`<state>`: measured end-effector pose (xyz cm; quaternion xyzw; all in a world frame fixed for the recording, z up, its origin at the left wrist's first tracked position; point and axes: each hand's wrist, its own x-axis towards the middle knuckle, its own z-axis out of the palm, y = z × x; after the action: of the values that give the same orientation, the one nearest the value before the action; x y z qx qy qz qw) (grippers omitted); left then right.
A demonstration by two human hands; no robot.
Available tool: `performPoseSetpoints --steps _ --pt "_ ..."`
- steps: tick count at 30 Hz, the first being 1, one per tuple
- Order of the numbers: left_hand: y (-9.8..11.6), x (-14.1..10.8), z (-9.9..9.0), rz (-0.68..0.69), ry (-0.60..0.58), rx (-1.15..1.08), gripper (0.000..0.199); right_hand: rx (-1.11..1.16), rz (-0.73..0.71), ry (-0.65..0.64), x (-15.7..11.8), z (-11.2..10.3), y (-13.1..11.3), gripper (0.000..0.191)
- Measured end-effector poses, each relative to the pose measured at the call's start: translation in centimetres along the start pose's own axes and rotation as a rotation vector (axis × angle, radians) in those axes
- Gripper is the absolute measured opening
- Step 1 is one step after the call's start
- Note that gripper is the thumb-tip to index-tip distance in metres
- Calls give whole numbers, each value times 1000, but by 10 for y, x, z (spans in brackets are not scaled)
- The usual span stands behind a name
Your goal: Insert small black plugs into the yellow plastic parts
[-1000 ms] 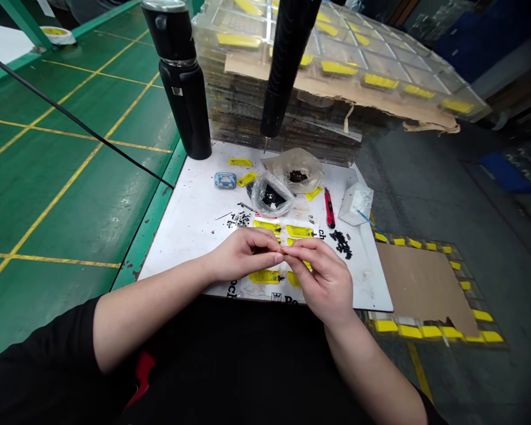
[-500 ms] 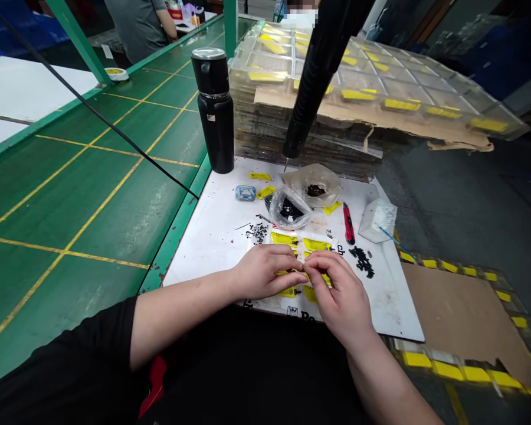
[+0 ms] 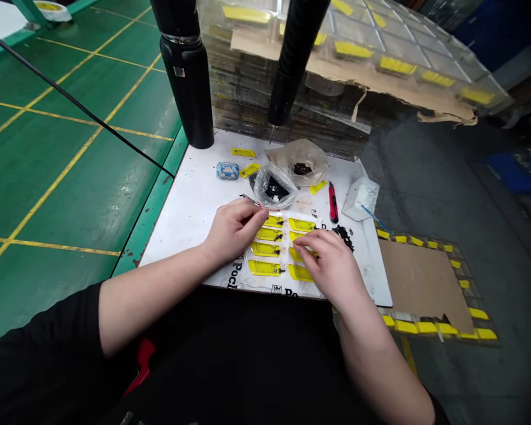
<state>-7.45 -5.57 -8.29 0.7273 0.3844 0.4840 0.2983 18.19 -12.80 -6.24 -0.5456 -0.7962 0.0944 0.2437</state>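
Yellow plastic pieces lie in two columns on a printed plastic sheet, several with a small black part at one end. My left hand is at the upper end of the left column, thumb and fingers closed together. It covers the spot where small black bits lay. Over the right column, my right hand has thumb and forefinger nearly together in a pinch, hiding some of the yellow pieces. Whatever is between the fingertips of either hand is too small or hidden to make out.
Behind the sheet sit a clear bag of black parts and a bag of dark screw-like bits. An electric screwdriver hangs above. Around them are a black flask, blue tin, red cutter and black parts.
My hands have moved apart from where their fingertips met. The left has gone to the upper left, the right stays over the right column. The view has tilted down.
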Motion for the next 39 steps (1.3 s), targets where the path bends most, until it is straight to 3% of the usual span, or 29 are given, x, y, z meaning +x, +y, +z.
performPoseSetpoints --steps 5,10,28,32,35,39 --pt "-3 1 3 -59 20 -1 29 -241 -187 -93 20 6 -1 6" --pt "-6 2 3 -75 27 -2 30 -369 -249 -236 41 6 -7 12" --pt "-9 2 4 -71 18 -52 28 -318 -264 -344 56 17 -5 9" --pt "-9 3 3 -80 15 -61 29 -198 -278 -336 58 16 -2 8" --pt "-7 3 3 -103 16 -97 31 71 -268 -264 56 7 -7 8" --pt "3 1 4 -333 -84 -496 34 448 -92 -19 45 -10 -23 7"
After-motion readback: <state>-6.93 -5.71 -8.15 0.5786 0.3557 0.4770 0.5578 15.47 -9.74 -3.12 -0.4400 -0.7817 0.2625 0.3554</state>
